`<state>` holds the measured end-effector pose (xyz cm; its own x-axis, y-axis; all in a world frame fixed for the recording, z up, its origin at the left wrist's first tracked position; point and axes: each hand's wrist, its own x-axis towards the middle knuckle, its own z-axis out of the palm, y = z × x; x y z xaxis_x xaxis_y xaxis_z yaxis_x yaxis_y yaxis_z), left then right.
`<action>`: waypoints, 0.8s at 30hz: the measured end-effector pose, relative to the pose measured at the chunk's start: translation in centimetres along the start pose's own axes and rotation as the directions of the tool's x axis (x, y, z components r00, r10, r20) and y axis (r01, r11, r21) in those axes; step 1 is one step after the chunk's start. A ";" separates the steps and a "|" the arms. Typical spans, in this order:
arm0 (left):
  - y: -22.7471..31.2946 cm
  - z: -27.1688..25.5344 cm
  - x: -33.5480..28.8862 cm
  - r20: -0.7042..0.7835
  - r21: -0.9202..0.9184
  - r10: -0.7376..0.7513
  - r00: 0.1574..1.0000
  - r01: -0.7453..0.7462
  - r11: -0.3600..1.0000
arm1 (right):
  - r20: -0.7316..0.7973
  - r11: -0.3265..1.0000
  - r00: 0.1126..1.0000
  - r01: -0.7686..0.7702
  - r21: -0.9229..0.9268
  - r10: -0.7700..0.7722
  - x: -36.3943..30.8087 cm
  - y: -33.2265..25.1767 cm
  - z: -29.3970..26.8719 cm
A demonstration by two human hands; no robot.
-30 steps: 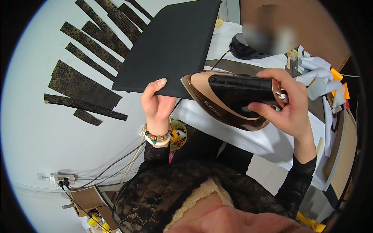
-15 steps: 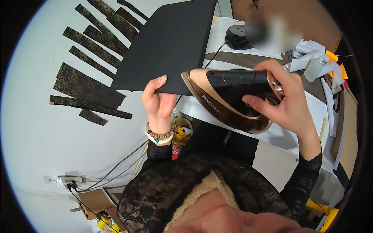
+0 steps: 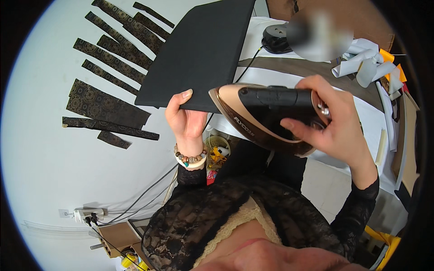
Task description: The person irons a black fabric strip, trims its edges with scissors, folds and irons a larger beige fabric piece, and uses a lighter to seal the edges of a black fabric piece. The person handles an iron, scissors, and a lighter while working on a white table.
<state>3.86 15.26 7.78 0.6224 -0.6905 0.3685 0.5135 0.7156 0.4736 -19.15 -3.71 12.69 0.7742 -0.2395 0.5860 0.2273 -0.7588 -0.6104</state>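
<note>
My left hand grips the near edge of a flat black panel, its thumb on top and its fingers curled underneath. The panel is tilted up and reaches away from me. In my right hand is a clothes iron with a black and rose-gold body, the fingers wrapped round its handle. The iron's pointed tip lies at the panel's near right corner; whether it touches cannot be told. A beaded bracelet and a pale bangle circle my left wrist.
Black strips with a gold pattern hang on the white wall at left. Beyond the iron, white sheets and a black round-edged device lie on the table. Rolled paper scraps pile up at right. A power strip sits at lower left.
The view has shifted slightly, so the wall strips and power strip appear lower and further right. Both hands keep their holds; the iron and the panel stay nearly in the same place.
</note>
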 end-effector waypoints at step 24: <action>0.1 1.0 -0.1 -0.071 -0.014 0.027 0.997 -0.028 0.999 | -0.084 1.000 0.996 -0.015 0.000 0.015 -0.9 -2.0 -1.1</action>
<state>3.22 15.26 8.60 0.6766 -0.6615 0.3236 0.5038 0.7363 0.4517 -20.95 -2.66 13.94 0.7250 -0.3005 0.6197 0.2160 -0.7552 -0.6189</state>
